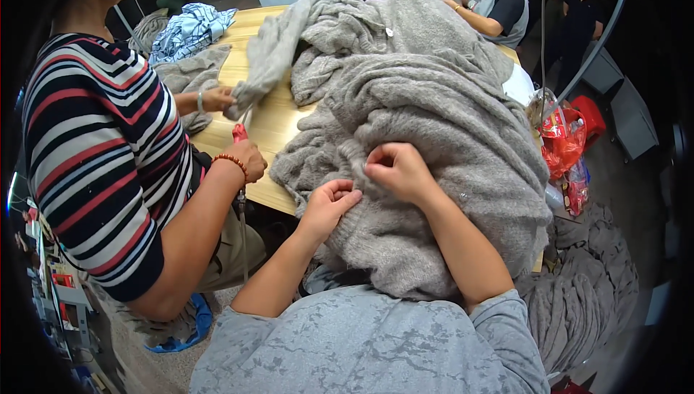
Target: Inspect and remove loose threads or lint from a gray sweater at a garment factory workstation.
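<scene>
A large heap of grey knitted garments (463,163) lies in front of me over the table's near edge. My left hand (329,210) is closed on a ribbed-looking fold of the grey knit, thumb against fingers. Just right of it and slightly higher, my right hand (399,171) pinches, thumb and forefinger together, at the same knit; anything finer between the fingertips is too small to make out. Both hands are close together at the heap's left side. The garment's lower part hangs against my body.
At my left a person in a striped top (101,163) holds a red-handled tool (239,134) and a grey knit piece (271,54). A wooden table (278,130) bears a blue checked cloth (191,31). Red plastic bags (564,144) hang at right, above piled grey knits (578,300).
</scene>
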The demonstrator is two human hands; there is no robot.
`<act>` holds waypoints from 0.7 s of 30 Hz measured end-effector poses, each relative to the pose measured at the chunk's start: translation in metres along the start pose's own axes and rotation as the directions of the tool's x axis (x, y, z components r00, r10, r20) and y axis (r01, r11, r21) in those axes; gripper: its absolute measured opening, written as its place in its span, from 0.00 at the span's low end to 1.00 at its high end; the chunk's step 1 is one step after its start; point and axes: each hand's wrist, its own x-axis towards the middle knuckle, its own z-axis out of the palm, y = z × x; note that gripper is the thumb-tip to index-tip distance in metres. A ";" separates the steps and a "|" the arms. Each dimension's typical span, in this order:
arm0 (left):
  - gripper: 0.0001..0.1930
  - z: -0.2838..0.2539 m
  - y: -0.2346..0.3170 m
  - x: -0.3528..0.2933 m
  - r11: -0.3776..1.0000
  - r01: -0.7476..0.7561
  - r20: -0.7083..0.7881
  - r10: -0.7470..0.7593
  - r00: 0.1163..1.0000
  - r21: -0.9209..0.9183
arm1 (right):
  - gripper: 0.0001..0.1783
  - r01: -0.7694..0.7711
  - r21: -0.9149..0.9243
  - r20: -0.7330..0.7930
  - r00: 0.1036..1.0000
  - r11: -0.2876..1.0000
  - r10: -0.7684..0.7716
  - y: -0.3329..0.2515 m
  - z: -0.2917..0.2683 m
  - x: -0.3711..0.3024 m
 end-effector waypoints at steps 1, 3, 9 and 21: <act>0.09 0.000 0.001 0.000 1.000 -0.006 0.000 0.006 1.000 0.002 | 0.07 0.001 -0.009 -0.023 1.000 1.000 -0.002 0.001 -0.001 0.004; 0.08 0.000 0.003 -0.002 0.997 -0.062 0.101 0.056 0.993 0.056 | 0.08 0.039 -0.087 -0.062 0.997 0.995 -0.045 0.004 -0.001 0.008; 0.10 0.009 0.015 -0.016 0.913 -0.284 0.092 0.269 0.959 0.293 | 0.09 0.077 -0.186 -0.037 0.996 0.979 -0.085 0.000 0.001 0.006; 0.11 0.030 0.046 -0.029 0.111 -0.740 0.426 0.757 0.495 0.664 | 0.06 0.242 -0.210 0.055 0.970 0.947 -0.236 -0.027 -0.009 -0.008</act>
